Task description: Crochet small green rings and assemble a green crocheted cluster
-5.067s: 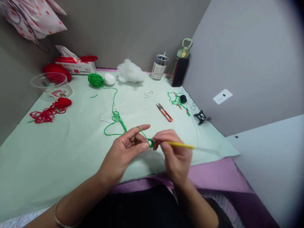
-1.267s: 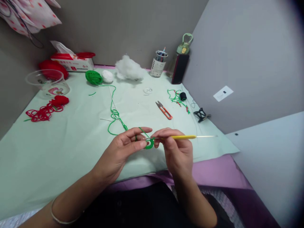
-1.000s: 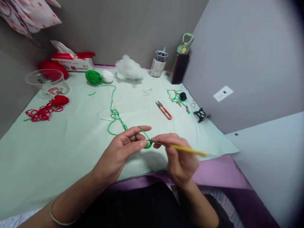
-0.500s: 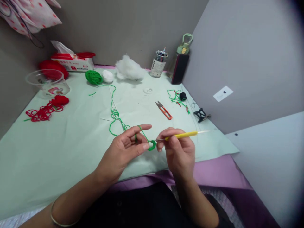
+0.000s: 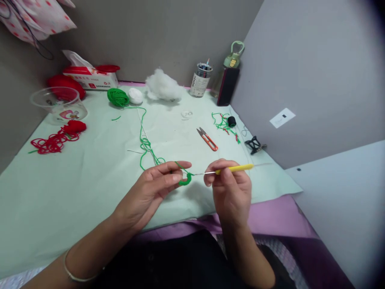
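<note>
Between the thumb and fingers of my left hand is a small curved green crochet piece. Green yarn runs over the outstretched index finger down to that piece. My right hand is closed around the yellow handle of a crochet hook. The hook's thin metal shaft points left, and its tip meets the right edge of the green piece. From my left hand, loose green yarn trails across the cloth to a green yarn ball at the back.
Orange thread snips lie just beyond my hands. Red yarn and a clear plastic tub are on the left. White stuffing, a pen cup, a phone and a black clip stand around the back and right.
My left hand and the green piece have shifted slightly left. My right hand has drawn the hook a little to the right, so more metal shaft shows between the hands.
</note>
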The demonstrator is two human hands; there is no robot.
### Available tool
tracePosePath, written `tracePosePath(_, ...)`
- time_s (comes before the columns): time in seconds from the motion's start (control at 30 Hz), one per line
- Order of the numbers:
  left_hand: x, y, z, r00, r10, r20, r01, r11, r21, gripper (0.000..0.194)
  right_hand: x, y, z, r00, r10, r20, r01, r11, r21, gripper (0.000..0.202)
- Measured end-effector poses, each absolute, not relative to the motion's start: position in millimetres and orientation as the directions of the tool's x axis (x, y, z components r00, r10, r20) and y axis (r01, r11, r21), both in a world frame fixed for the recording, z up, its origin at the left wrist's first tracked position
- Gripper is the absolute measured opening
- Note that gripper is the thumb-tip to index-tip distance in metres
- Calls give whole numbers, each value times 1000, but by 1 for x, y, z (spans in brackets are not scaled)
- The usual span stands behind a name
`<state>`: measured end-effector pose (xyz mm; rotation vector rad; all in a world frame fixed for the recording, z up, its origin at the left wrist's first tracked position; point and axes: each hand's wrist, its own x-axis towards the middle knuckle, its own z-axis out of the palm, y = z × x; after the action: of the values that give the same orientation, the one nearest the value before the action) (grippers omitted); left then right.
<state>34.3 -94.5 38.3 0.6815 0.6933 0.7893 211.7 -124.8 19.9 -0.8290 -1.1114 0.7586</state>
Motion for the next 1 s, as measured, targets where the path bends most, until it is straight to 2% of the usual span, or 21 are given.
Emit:
tracePosePath(0.07, 36, -96, 38, 516, 818, -254, -376, 483, 791, 24, 209, -125, 19, 201, 874, 443, -147, 474, -868, 16)
tracePosePath(0.23, 40, -97, 40, 520, 834, -185, -352, 407, 843, 21, 203, -126, 16, 153, 862, 484, -37, 495, -868, 15)
tracePosePath(0.47, 38, -98, 39, 513, 835, -198, -332, 406, 852, 21, 210, -126, 19, 125, 907, 403, -139, 418, -898, 19)
tracePosePath(0.57, 38, -99, 39, 481, 855, -193, -333, 382, 862, 21, 211, -131, 21, 132, 867, 480, 38, 479, -877, 19)
tracePosePath(0.63, 40, -99, 39, 454, 872, -185, -344, 363, 866, 22, 211, -135, 20, 77, 781, 620, 257, 585, -769, 21)
tracePosePath(0.7, 42, -100, 39, 436, 881, -185, -357, 358, 863, 24, 211, -137, 17, -72, 668, 741, 469, 678, -566, 26)
tracePosePath(0.8, 45, -101, 38, 411, 890, -197, -369, 360, 857, 29, 208, -138, 12, -247, 529, 812, 624, 728, -285, 38)
tracePosePath(0.9, 46, -102, 38, 395, 894, -212, -401, 376, 836, 34, 205, -140, 10, -247, 494, 834, 701, 685, -198, 44)
tracePosePath(1.0, 45, -102, 39, 488, 832, -264, -448, 499, 742, 39, 203, -142, 10, -228, 521, 822, 779, 604, -167, 46)
